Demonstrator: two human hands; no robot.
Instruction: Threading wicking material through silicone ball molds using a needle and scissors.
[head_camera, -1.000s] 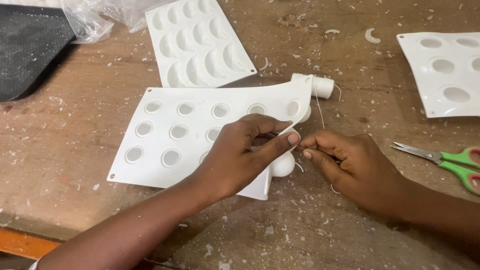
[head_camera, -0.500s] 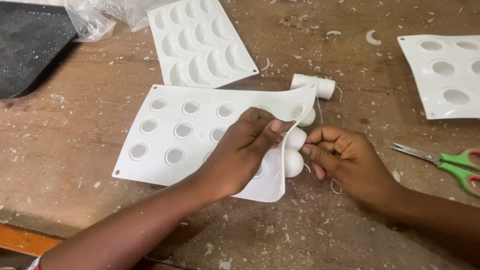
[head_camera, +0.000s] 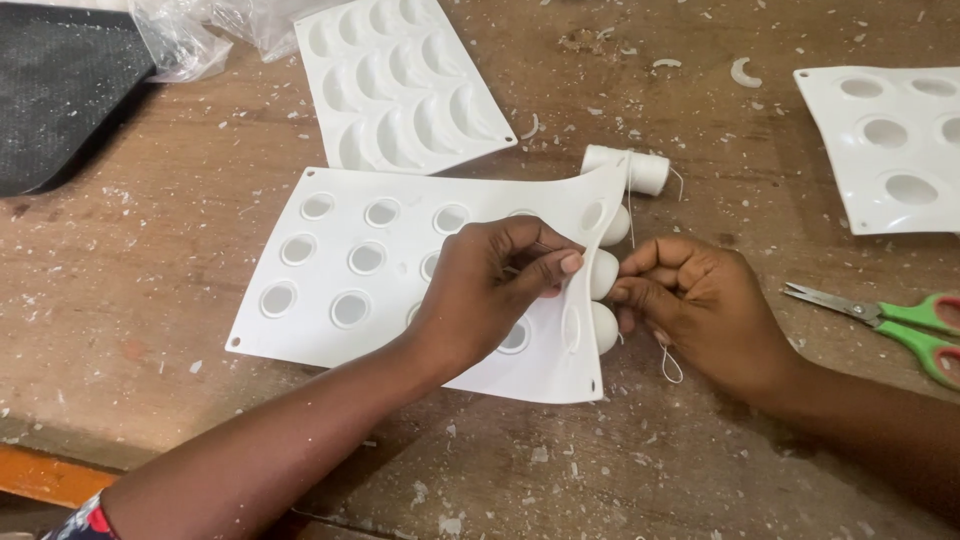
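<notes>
Right at the middle of the frame, the left hand (head_camera: 490, 290) pinches the lifted right edge of a white silicone mould (head_camera: 400, 270), thumb and forefinger closed on the thin sheet so that the rounded undersides of its cups bulge out toward the right. The right hand (head_camera: 700, 310) meets them there, its fingertips closed in a narrow grip against the middle cup, with a fine white thread (head_camera: 668, 368) looping out beneath the palm; whether the thread is actually pinched between the fingers cannot be told.

The mould lies on the table (head_camera: 150, 300), flat on its left part and curled up on its right. It looks soft, light and rubbery, bending easily without creasing, so it is best held by the edge or pushed from under a cup; the smooth surface may slip. The thread is thin and limp and needs a fingertip pinch.

Behind the mould, a white spool of thread (head_camera: 628, 168) lies on its side. A second white mould with crescent cavities (head_camera: 400, 85) sits at upper centre, a third with round holes (head_camera: 890, 140) at upper right. Scissors with green and pink handles (head_camera: 890, 320) rest at the right edge. The wooden table is worn and strewn with white flakes.
</notes>
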